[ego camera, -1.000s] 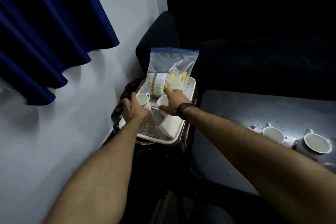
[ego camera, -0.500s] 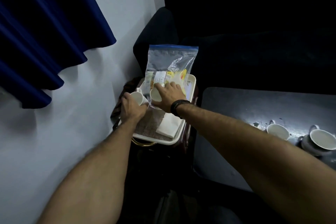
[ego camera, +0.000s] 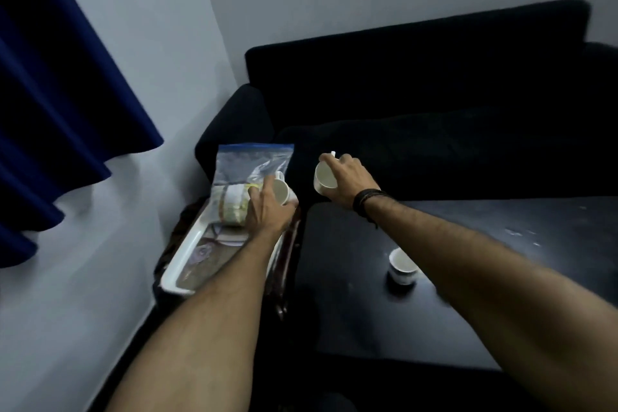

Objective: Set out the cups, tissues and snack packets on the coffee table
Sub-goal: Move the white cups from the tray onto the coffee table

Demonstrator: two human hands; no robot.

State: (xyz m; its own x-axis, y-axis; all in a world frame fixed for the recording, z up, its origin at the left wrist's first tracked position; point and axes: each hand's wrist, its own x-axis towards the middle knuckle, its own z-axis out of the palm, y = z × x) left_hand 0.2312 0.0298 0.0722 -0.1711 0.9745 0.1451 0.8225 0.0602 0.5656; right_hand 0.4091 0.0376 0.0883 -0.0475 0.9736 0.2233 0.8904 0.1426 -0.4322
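I'm carrying cups: my right hand (ego camera: 344, 179) is gripping one white cup (ego camera: 325, 177) mid-frame, my left hand (ego camera: 267, 211) another cup (ego camera: 281, 192) over the tray (ego camera: 180, 264). Next, I'm judging, both go down on the coffee table (ego camera: 351, 294), lower right.

Setting: home living room | Evidence: dark sofa (ego camera: 434, 104) set against wall; low coffee table (ego camera: 368, 278) placed before it; blue curtain (ego camera: 57, 104) hung at left

Both bare forearms stretch forward, the left hand (ego camera: 267, 211) curled with its fingers (ego camera: 264, 185) closed around a cup (ego camera: 282, 191), the right hand (ego camera: 346, 179), a dark band at its wrist, clasping another cup (ego camera: 325, 179) tilted sideways.
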